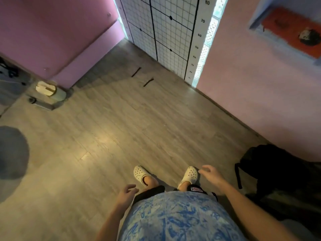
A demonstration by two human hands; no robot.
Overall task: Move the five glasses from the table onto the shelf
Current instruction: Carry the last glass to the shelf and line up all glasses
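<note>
No glasses, table or shelf show in the head view. I look down at a grey wood floor and my own feet in white clogs. My left hand hangs low at my left side with its fingers loosely apart and nothing in it. My right hand is raised slightly at my right side, fingers spread, also holding nothing.
Pink walls meet ahead around a white grid chart with a number scale. A black backpack lies at the right by the wall. A round cream object on a grey base stands at the left. Two black marks are on the floor.
</note>
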